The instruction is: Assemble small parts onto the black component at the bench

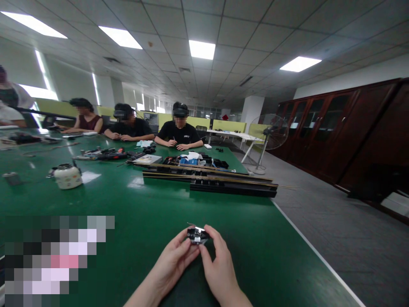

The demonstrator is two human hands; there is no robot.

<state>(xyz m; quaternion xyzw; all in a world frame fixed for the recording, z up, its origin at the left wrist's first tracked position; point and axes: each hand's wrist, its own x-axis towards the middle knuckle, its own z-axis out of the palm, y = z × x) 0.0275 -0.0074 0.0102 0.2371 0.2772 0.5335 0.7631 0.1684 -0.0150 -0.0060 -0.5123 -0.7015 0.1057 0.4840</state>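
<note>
A small black and silver part point(197, 235) is held between both hands above the green table, near its front edge. My left hand point(175, 261) has its fingers closed on the part's left side and underside. From the right, my right hand point(219, 260) pinches the same part between thumb and fingers. A thin wire-like piece sticks up at the part's upper left. Its finer details are too small to make out.
Long black rails point(233, 189) with thin rods lie across the green table point(128, 226) ahead. A white jar point(68, 176) stands at the left. Tools and a white box point(148, 159) lie farther back. Several people sit beyond; a fan point(266, 132) stands right.
</note>
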